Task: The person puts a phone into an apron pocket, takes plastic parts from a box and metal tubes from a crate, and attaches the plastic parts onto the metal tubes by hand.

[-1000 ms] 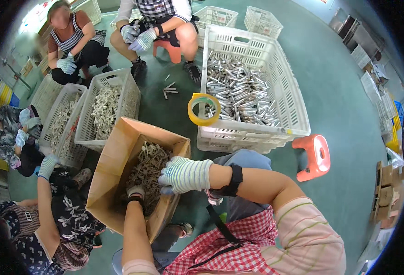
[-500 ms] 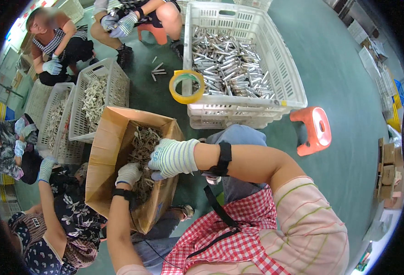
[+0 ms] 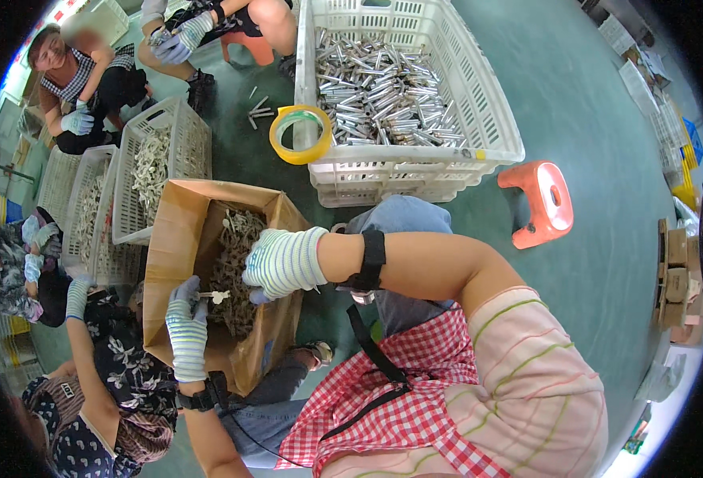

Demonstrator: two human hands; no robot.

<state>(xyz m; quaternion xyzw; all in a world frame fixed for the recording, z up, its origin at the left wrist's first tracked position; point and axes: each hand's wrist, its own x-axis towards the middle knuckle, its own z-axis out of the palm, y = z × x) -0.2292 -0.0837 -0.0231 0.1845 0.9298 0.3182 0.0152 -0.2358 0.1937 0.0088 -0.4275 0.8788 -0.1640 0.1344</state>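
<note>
factory workshop: a smooth green floor (image 3: 598,303) bears a large slatted crate (image 3: 415,166) of metal tubes (image 3: 383,95), smaller crates (image 3: 192,147) toward its left edge, a carton (image 3: 172,239) of loose parts (image 3: 236,247), gloved co-workers (image 3: 71,76) and stacked cardboard boxes (image 3: 675,279) along its right edge.

The open cardboard box (image 3: 170,267) is brown, the spindly parts (image 3: 234,243) inside it dull grey-brown. At its mouth, the left hand (image 3: 186,328) and right hand (image 3: 284,263) are gloved in white knit striped green; the knobbed piece (image 3: 220,297) in the left is cream. Right of it: a yellow tape ring (image 3: 296,156), white slotted plastic crate (image 3: 403,155), orange-red plastic stool (image 3: 544,209).
</note>
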